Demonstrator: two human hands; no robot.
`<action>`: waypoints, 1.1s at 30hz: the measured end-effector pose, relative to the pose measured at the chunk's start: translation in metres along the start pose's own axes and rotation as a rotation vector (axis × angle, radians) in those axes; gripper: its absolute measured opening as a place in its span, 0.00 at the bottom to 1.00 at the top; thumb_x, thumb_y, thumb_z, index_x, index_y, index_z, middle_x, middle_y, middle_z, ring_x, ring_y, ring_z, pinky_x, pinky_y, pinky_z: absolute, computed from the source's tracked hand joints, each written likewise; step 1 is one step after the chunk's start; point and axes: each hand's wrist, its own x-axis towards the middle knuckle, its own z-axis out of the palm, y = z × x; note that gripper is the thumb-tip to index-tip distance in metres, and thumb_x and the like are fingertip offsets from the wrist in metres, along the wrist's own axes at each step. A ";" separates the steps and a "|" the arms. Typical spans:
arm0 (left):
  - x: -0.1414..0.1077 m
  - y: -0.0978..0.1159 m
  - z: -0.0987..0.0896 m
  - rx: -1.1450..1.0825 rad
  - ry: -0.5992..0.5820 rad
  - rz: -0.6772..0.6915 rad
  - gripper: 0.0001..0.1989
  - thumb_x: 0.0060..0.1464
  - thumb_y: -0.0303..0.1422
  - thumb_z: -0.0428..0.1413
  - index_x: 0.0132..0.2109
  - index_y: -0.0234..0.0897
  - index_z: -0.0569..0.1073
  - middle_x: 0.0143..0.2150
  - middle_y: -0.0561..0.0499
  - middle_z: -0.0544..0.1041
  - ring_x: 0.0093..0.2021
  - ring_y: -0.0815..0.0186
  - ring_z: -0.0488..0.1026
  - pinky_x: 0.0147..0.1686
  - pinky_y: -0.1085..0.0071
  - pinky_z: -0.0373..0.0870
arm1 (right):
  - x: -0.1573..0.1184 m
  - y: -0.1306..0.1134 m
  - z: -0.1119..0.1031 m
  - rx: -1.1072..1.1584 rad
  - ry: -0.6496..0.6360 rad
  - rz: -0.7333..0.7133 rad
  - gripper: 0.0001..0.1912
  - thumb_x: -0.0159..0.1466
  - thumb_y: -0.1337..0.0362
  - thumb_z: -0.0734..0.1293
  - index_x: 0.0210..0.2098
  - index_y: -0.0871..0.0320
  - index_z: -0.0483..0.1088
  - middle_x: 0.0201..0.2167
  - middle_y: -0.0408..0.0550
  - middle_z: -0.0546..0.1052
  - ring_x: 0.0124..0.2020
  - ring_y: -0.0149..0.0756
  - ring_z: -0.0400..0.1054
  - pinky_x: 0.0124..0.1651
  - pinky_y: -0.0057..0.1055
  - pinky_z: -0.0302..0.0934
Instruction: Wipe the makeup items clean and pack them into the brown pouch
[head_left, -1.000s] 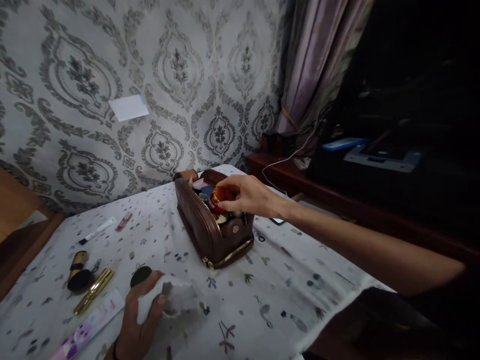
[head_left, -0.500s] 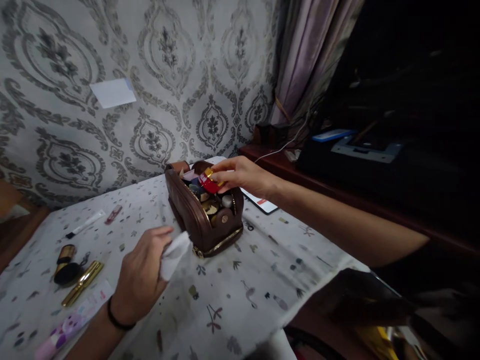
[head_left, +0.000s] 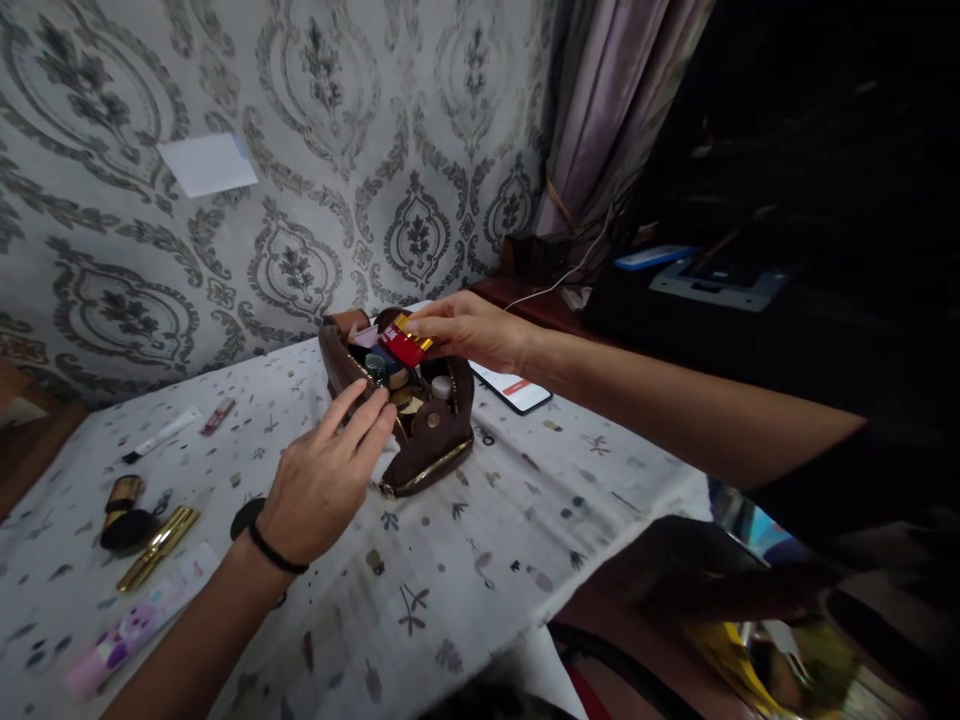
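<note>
Left hand (head_left: 322, 490) moved to bag (head_left: 431, 450); red packet (head_left: 403, 345) in right hand (head_left: 480, 332).

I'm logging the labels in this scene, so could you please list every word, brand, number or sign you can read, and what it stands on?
No text reads clearly.
Red and gold packet in the right hand: white lettering, too blurred.
Phone beside the bag: screen text too small.
Pink and purple tube: reddish lettering, too blurred.

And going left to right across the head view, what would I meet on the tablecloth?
A slender shiny gold tube, a small pinkish-red tube, a brown leather bag, a black-edged phone with a lit white screen.
</note>
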 end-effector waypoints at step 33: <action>-0.010 0.011 0.006 -0.057 0.030 -0.105 0.36 0.45 0.12 0.44 0.63 0.31 0.67 0.66 0.43 0.70 0.71 0.53 0.59 0.54 0.61 0.77 | 0.004 0.010 -0.004 -0.152 0.024 -0.100 0.11 0.52 0.73 0.75 0.35 0.59 0.75 0.29 0.43 0.79 0.31 0.30 0.71 0.37 0.25 0.67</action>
